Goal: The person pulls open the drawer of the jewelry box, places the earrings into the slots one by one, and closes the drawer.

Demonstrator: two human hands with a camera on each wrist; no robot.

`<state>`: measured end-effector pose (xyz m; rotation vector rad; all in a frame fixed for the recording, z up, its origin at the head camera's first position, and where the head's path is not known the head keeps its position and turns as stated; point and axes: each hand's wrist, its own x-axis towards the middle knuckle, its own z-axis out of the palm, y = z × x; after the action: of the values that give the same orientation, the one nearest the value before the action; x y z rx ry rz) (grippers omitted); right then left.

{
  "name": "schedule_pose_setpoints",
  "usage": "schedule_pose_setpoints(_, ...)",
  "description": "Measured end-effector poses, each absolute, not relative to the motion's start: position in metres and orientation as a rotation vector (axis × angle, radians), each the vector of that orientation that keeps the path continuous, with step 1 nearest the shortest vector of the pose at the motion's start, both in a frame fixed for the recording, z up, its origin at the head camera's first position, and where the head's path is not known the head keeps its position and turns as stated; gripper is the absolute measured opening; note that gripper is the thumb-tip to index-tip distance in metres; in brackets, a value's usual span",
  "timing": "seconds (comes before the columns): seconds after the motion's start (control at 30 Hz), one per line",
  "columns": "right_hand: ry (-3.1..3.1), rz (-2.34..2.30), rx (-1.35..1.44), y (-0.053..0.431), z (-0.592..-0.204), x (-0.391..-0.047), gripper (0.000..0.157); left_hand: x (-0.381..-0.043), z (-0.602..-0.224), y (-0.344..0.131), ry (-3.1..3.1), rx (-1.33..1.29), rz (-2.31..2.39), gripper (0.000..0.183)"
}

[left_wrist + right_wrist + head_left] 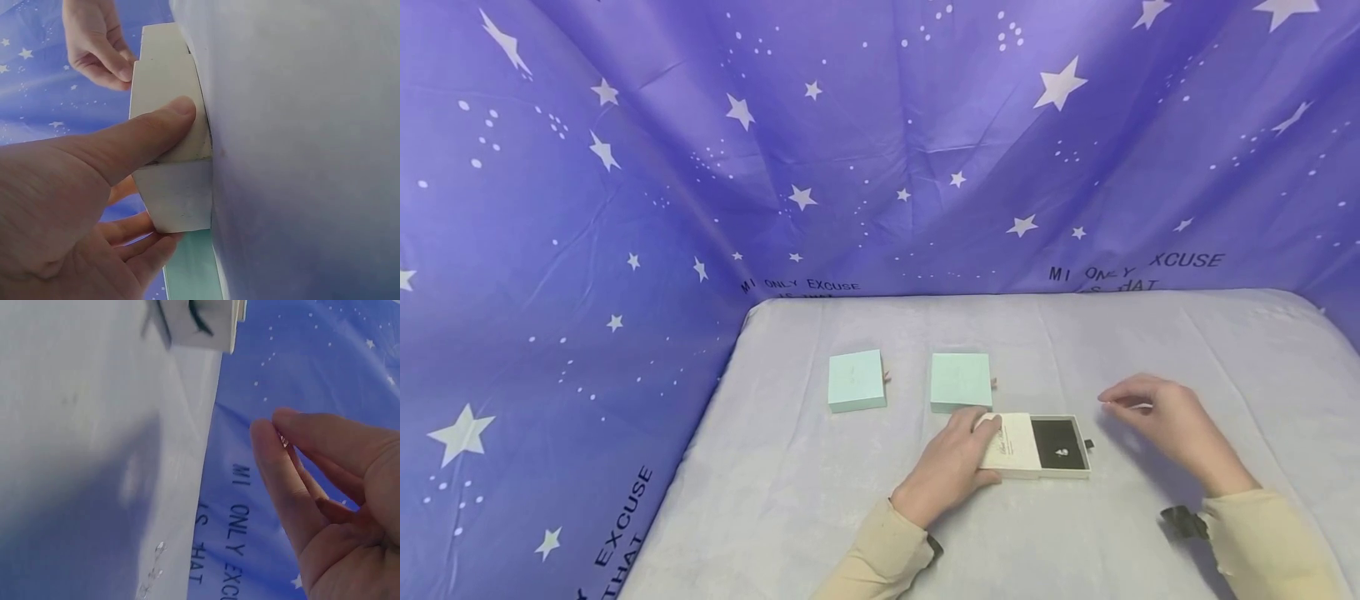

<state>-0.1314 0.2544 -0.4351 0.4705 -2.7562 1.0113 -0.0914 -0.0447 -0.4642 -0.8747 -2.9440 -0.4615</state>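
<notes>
A white sliding jewelry box (1011,454) lies on the bed-like surface with its drawer (1045,433) pulled out to the right. Inside the drawer, a small shiny jewelry piece (1062,452) sits on a black pad. My left hand (951,467) grips the box's sleeve, thumb on the near side and fingers on the far side. To the right of the box, my right hand (1172,421) is held above the cloth, thumb and forefinger pinching a tiny shiny jewelry piece (284,440), mostly hidden by the fingertips.
Two mint-green boxes stand behind the white box, one at the left (856,380) and one nearer (961,380), each with a small tab on its right side. A grey-white cloth (775,500) covers the surface. Purple star-printed curtains (880,125) enclose the back and left.
</notes>
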Motion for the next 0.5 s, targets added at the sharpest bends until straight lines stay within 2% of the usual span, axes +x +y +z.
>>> schedule_pose_setpoints(0.5, -2.807, 1.142, 0.638, 0.224, -0.432, -0.12, 0.012, -0.092, -0.464, -0.045, -2.948, -0.875, -0.454, 0.076)
